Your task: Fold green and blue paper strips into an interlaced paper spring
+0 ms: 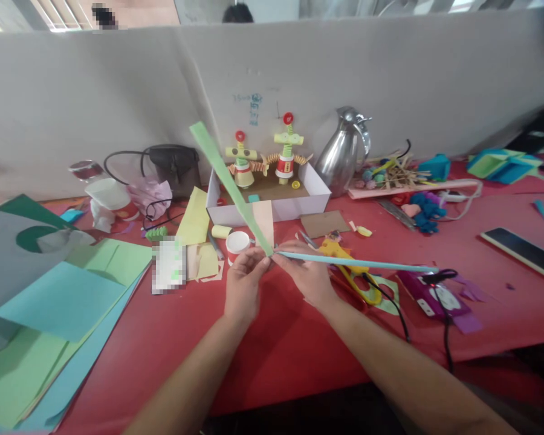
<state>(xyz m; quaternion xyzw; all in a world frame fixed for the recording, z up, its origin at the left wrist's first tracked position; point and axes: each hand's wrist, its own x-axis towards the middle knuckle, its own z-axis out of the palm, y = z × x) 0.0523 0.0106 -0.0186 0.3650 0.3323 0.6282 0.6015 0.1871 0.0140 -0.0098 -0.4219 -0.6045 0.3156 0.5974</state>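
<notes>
Both hands meet above the red-covered bench (272,356) — left hand (243,284) and right hand (308,275). Their fingers pinch the joined ends of two paper strips: the long green paper strip (229,181) rises toward 11 o'clock, the thin light-blue paper strip (358,261) runs toward 3 o'clock — over yellow-handled scissors (356,278).

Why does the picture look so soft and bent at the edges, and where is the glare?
Head view: the wide lens bows the partition and stretches the forearms at the bottom edge; the whole frame is slightly soft, and sharpest near the hands, left and right, which pinch the green strip and blue strip; light glints off the steel jug; shadows on the red table are faint.
</notes>
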